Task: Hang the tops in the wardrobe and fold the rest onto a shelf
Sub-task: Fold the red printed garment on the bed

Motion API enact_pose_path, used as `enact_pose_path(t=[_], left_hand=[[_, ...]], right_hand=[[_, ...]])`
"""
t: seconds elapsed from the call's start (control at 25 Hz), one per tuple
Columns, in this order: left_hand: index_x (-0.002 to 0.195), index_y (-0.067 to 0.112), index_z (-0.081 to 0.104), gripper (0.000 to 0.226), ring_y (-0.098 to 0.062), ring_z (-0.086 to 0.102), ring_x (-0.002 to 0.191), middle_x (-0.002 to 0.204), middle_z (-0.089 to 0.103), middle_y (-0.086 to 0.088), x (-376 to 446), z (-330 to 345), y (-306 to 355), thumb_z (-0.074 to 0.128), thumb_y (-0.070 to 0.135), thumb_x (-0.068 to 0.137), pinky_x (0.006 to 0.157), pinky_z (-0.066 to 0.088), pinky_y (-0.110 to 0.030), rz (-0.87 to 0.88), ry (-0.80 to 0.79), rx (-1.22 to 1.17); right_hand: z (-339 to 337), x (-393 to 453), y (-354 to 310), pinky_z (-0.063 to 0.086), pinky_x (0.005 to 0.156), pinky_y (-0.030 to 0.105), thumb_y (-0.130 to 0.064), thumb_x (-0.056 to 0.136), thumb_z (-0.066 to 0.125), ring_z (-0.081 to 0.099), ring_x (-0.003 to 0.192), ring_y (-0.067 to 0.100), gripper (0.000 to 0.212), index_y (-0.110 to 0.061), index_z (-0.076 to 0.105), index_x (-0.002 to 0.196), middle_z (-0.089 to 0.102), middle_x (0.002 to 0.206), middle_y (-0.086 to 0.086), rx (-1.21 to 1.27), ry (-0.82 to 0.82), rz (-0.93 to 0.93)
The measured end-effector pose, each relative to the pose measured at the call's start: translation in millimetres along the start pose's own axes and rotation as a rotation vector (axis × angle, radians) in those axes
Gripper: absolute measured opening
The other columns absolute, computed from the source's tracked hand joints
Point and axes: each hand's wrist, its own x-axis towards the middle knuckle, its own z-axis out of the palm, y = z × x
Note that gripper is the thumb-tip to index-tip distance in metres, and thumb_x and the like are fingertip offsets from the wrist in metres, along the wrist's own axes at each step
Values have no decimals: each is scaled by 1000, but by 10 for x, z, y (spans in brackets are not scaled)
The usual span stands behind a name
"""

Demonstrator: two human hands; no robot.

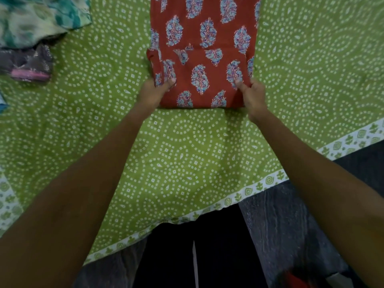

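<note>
Both forearms reach out; my left hand and right hand pinch the red printed garment's near corners, half-folded on the green bedsheet. Teal garment and grey cloth remain unsorted.

Reaching forward with both bare arms, left hand and right hand each pinching cloth, thumbs on top.

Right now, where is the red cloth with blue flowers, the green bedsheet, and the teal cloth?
red cloth (pixel 207 50), head view: on its middle, between the flowers.
green bedsheet (pixel 187 154), head view: bare part between the arms.
teal cloth (pixel 39 17), head view: crumpled middle, top left.
</note>
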Motion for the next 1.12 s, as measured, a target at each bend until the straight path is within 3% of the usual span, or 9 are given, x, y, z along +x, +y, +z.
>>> enact_pose_path(t=[0.08, 0.2, 0.28, 0.4, 0.64, 0.88, 1.0, 1.04, 1.12], left_hand=[[118, 13, 61, 38, -15, 65, 93, 103, 67, 0, -222, 100, -87, 62, 34, 86, 88, 53, -30, 59, 129, 17], [117, 9, 62, 38, -22, 65, 96, 107, 68, -9, -687, 176, -436, 55, 36, 91, 85, 51, -29, 22, 149, 272], [116, 8, 63, 41, -28, 64, 97, 106, 68, -15, -884, 179, -681, 55, 39, 90, 86, 49, -33, -16, 122, 451], [106, 19, 66, 49, -22, 65, 93, 99, 70, -3, -829, 190, -624, 55, 60, 80, 87, 51, -35, -91, 165, 257], [113, 7, 57, 41, -26, 64, 94, 103, 68, -11, -782, 299, -640, 52, 41, 91, 84, 51, -38, 154, 294, 370], [117, 6, 49, 52, -32, 61, 97, 106, 65, -15, -786, 305, -745, 51, 49, 88, 85, 48, -42, 53, 281, 543], [119, 4, 49, 44, -29, 50, 114, 123, 55, -16, -897, 403, -641, 51, 37, 90, 95, 35, -41, 508, 475, 876], [120, 5, 51, 38, -27, 47, 119, 130, 53, -15, -911, 475, -657, 48, 31, 91, 98, 32, -41, 743, 378, 941], [125, 9, 52, 37, -26, 42, 130, 141, 46, -11, -848, 588, -752, 42, 25, 93, 108, 24, -40, 982, 49, 1066]], right_hand=[[12, -175, -27, 54, 84, 31, -23, 90, 57, 62, 87, 12, 22, -13, 64, 109, 66, 98, 2, -12, 102, -149], [-103, -594, 315, 48, 76, 12, -21, 96, 48, 57, 84, 6, 25, -13, 61, 116, 63, 99, 0, -233, 153, -189], [-210, -823, 680, 51, 88, 28, -28, 92, 54, 60, 91, 13, 27, -12, 65, 112, 66, 101, 3, -279, 107, -17], [-257, -727, 726, 51, 92, 41, -53, 76, 64, 66, 94, 17, 31, -26, 70, 88, 71, 96, -3, -191, 98, 132], [-209, -796, 660, 46, 84, 30, -23, 97, 46, 56, 89, 14, 27, -7, 61, 111, 59, 95, -4, -339, 208, -127], [-244, -869, 775, 46, 75, 36, -33, 95, 44, 58, 83, 24, 31, -5, 57, 103, 65, 92, 12, -521, 264, -56], [-175, -992, 662, 41, 86, 37, -29, 93, 47, 54, 102, 29, 34, -3, 53, 114, 60, 110, 16, -802, 446, -313], [-75, -1054, 642, 37, 96, 41, -28, 92, 44, 49, 114, 30, 40, -1, 51, 120, 56, 122, 18, -869, 378, -490], [153, -1130, 731, 17, 114, 40, -35, 94, 32, 29, 137, 28, 56, -2, 36, 139, 36, 146, 17, -1044, -48, -684]])
